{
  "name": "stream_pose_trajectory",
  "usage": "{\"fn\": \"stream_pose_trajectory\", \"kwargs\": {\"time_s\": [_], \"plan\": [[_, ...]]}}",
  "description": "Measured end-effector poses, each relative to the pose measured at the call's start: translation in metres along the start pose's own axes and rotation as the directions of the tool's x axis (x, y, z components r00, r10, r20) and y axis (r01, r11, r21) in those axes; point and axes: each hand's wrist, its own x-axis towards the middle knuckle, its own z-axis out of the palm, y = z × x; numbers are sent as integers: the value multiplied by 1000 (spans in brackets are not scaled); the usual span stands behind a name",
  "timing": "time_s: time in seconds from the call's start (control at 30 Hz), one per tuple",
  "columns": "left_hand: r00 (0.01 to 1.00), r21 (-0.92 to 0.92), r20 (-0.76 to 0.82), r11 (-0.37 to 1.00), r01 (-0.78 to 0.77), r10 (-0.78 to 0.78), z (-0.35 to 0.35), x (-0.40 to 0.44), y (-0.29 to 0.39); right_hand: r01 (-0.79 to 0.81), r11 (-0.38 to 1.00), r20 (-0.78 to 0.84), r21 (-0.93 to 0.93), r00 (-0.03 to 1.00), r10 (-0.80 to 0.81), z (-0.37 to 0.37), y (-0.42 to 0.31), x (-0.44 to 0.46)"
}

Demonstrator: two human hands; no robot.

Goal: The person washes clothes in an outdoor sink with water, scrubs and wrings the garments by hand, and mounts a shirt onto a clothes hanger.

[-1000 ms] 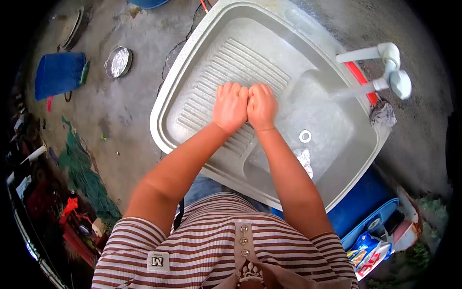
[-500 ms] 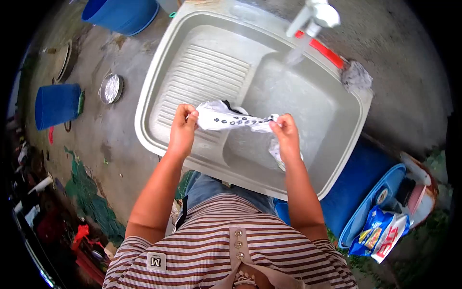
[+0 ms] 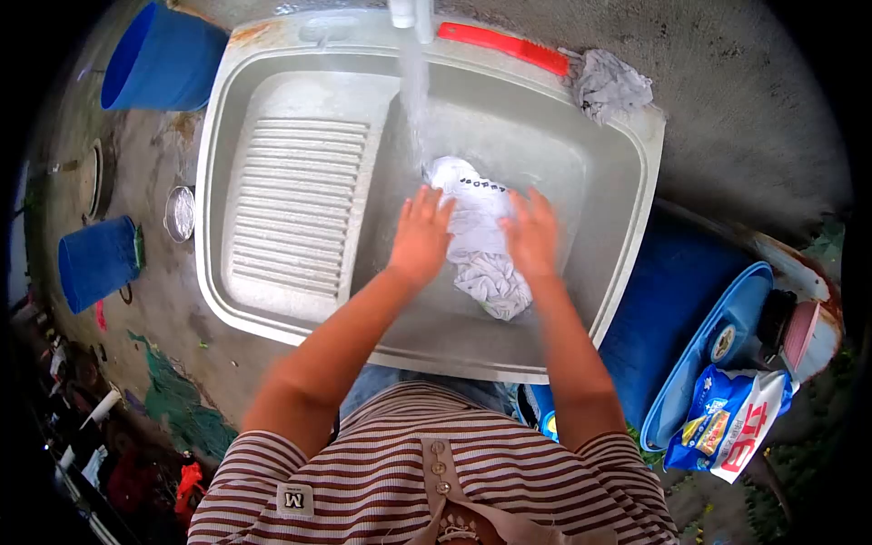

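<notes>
In the basin of the sink (image 3: 413,309) lies a small wet white cloth item (image 3: 472,213) with black markings; its exact kind is hard to make out. Below it, against its lower end, is a crumpled white cloth (image 3: 495,286). My left hand (image 3: 422,236) hovers at the left side of the marked cloth, fingers spread. At its right side is my right hand (image 3: 531,236), fingers apart and blurred by motion. Neither hand grips the cloth. A stream of water (image 3: 415,100) pours from the tap (image 3: 411,13) near the cloth's upper left.
A ribbed washboard (image 3: 300,200) forms the sink's left part. On the back rim lie a red brush (image 3: 504,47) and a grey rag (image 3: 610,84). Blue buckets (image 3: 168,64) stand left. At right, a detergent bag (image 3: 727,422) sits by a blue lid-like tray (image 3: 663,400).
The marked white cloth, earlier stretched between both hands above the sink, now lies in the basin, let go. My hands have opened. The view has shifted, placing the sink further left.
</notes>
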Motion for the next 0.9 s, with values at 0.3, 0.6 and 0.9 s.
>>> {"fn": "stream_pose_trajectory", "kwargs": {"time_s": [0.3, 0.6, 0.9], "plan": [[807, 386, 570, 918, -95, -156, 62, 14, -7, -24, 982, 229, -186, 971, 67, 65, -21, 2], [824, -483, 164, 685, 546, -542, 41, -1, -22, -393, 908, -142, 143, 900, 412, 80, 27, 11], [887, -874, 391, -203, 441, 245, 116, 12, -83, 63, 795, -29, 603, 998, -58, -14, -163, -8]]}}
